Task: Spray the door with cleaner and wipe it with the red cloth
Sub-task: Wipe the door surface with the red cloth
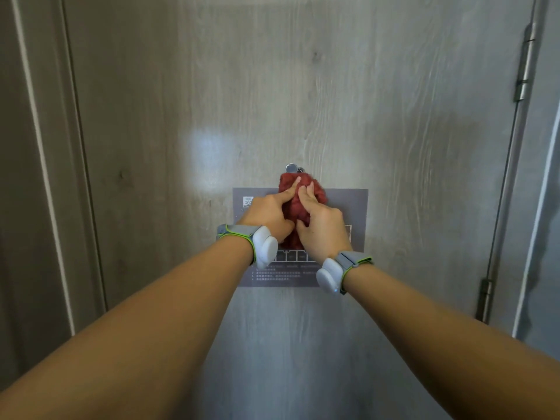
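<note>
One bunched red cloth (pixel 316 190) was pressed against the door (pixel 303 86), over one grey notice (pixel 354 213). The left hand (pixel 269 212) and right hand (pixel 322 225), side by side, both gripped it. Two hinges (pixel 525 65) were visible.

A tall pale grey wood-grain door (pixel 303 86) fills the view, standing upright. Fixed flat on it at mid-height is a rectangular grey-purple printed notice (pixel 354 213) with small white text and line drawings. Just above the notice's top edge sits a small round silver peephole (pixel 291 168). A bunched dark-red terry cloth (pixel 315 189) is pressed against the door, overlapping the notice's upper part and reaching up to the peephole. Two silver metal hinges (pixel 525 65) sit on the door's right edge.
</note>
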Demonstrator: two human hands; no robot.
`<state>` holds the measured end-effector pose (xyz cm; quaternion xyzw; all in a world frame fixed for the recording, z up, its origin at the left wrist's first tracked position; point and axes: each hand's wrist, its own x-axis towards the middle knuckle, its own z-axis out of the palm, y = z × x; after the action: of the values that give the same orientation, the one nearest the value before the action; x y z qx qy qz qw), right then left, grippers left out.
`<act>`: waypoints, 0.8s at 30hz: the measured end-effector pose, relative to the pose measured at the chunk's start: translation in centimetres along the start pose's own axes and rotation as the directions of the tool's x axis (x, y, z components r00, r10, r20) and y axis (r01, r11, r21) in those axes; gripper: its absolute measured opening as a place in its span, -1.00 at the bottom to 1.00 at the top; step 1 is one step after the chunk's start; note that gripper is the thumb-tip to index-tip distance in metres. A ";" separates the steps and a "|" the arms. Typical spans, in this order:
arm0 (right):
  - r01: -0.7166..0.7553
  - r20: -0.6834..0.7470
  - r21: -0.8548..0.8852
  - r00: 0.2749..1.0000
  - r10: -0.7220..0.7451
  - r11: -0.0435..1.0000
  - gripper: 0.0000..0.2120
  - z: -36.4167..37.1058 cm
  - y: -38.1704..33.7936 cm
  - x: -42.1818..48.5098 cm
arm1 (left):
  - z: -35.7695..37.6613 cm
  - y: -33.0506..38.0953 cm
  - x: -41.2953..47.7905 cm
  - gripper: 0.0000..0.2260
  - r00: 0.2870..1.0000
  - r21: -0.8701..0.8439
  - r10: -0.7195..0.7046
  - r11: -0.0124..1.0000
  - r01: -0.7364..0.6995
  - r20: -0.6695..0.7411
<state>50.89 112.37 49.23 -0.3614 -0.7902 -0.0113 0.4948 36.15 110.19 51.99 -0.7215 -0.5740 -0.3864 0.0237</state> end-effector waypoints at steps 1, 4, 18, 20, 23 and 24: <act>0.007 0.000 -0.004 1.000 -0.007 1.000 -0.30 0.2 -0.3 0.0 | -0.1 -0.3 -0.1 -0.25 1.000 -0.001 -0.002 1.000 0.002 -0.002; 0.018 0.020 -0.026 1.000 -0.018 1.000 -0.32 1.0 -1.3 0.2 | -0.8 -1.5 -0.4 -0.25 1.000 -0.021 -0.014 1.000 0.013 -0.011; 0.053 0.012 -0.019 0.999 -0.053 0.998 -0.31 6.5 -7.1 1.4 | -5.8 -7.5 -2.4 -0.21 0.998 -0.028 -0.012 1.000 0.010 -0.061; 0.058 0.008 -0.016 0.998 -0.058 0.998 -0.31 7.6 -8.3 1.6 | -6.9 -8.7 -2.8 -0.23 0.997 -0.014 -0.003 1.000 0.002 -0.076; 0.054 0.001 0.002 0.999 -0.054 0.999 -0.31 8.7 -9.3 1.7 | -7.8 -9.7 -3.1 -0.26 0.997 0.003 -0.004 1.000 0.004 -0.078; 0.057 0.000 0.005 0.998 -0.057 0.998 -0.31 9.3 -9.9 1.8 | -8.4 -10.4 -3.2 -0.27 0.997 0.013 -0.002 1.000 0.003 -0.077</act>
<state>37.48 109.58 49.27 -0.3374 -0.8004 -0.0234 0.4949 22.77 107.13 51.74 -0.7053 -0.5760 -0.4101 0.0502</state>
